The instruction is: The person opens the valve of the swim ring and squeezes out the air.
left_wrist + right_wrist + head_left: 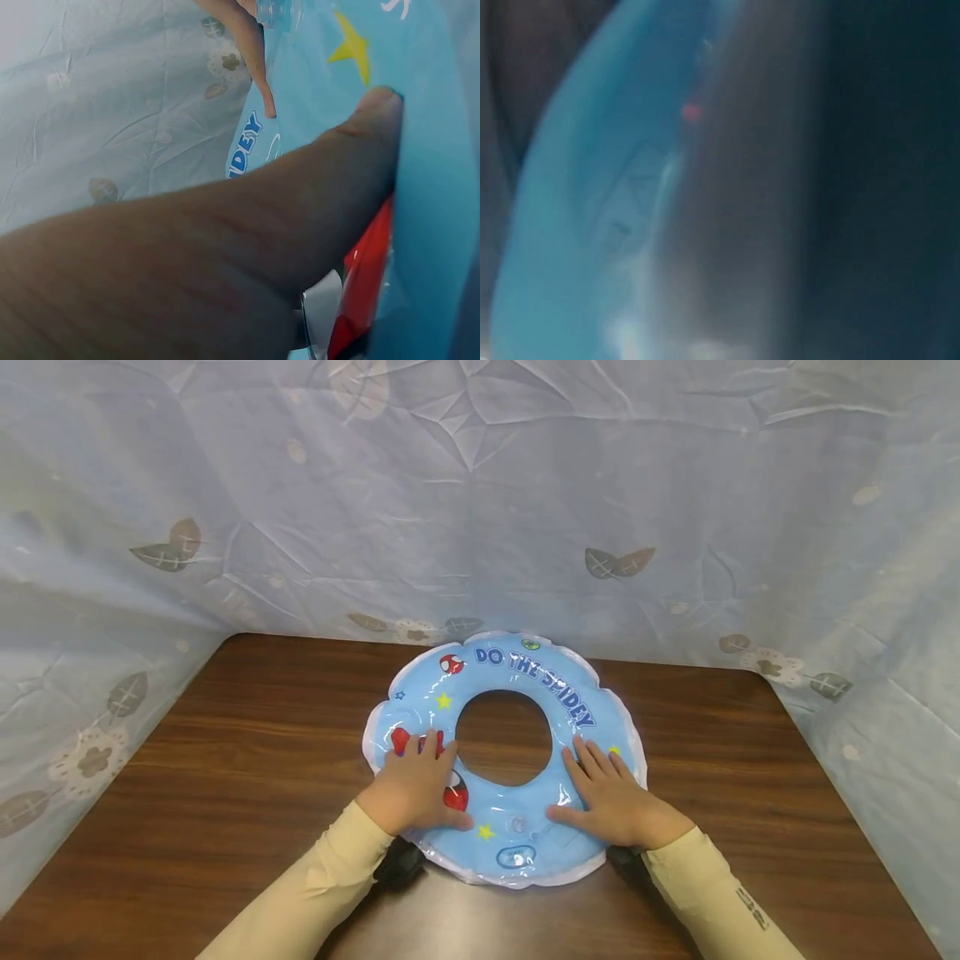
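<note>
A light blue inflatable swim ring with yellow stars, red cartoon prints and the words "DO THE SPIDEY" lies on the table. My left hand rests on its left side, fingers spread and straight. On the right side lies my right hand, its fingers stretched out over the vinyl. A clear air valve sits between the two thumbs. In the left wrist view, the left thumb presses against the ring beside a yellow star. The right wrist view is blurred and shows blue vinyl close up.
The brown wood-grain table has its far edge against a pale grey-blue cloth with leaf and flower prints, which hangs at the back and both sides. Dark wrist straps show under the forearms.
</note>
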Tool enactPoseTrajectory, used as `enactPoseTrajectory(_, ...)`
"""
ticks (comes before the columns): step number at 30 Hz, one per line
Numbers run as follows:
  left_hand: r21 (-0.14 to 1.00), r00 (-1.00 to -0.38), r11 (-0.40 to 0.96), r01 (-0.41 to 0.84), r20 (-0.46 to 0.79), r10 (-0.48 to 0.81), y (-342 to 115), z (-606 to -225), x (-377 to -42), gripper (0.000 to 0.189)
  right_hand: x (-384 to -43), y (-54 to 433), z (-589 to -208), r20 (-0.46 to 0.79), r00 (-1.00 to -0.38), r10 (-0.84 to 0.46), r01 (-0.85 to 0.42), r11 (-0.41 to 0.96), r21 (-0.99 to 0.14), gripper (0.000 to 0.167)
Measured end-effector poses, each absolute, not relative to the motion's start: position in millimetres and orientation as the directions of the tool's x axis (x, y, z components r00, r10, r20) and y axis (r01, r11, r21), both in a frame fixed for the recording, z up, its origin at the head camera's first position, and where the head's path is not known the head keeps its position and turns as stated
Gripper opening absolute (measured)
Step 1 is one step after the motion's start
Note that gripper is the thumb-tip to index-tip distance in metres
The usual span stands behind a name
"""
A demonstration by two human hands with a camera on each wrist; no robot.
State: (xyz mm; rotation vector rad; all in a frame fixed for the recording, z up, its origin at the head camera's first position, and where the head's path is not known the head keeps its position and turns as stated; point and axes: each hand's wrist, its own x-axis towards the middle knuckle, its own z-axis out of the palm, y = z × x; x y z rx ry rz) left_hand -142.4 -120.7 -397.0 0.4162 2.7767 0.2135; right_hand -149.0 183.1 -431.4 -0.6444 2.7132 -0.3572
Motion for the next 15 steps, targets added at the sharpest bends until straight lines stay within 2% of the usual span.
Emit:
enactPoseTrajectory(7, 0.284, -0.893, 0.924, 0.256, -0.296, 0.339, -129.5, -394.3, -145.3, 0.108, -147.6, 183.7, -407.2, -0.256, -0.838, -0.482, -0.382, 0.853, -0.356, 0.097)
enactPoseTrajectory(11, 0.350, -0.903, 0.897, 0.270, -0.230, 0.362, -139.6, -389.1, -152.7, 0.103, -150.8, 191.6, -400.1, -0.213, -0.855, -0.473, -0.378, 0.849, -0.368, 0.094)
enactPoseTrajectory(15, 0.341, -0.918, 0.893, 0.293, -0.161, 0.362, -147.5, -387.0, -160.5, 0.100, -153.8, 199.5, -397.3, -0.203, -0.873, -0.443, -0.354, 0.863, -0.360, 0.092)
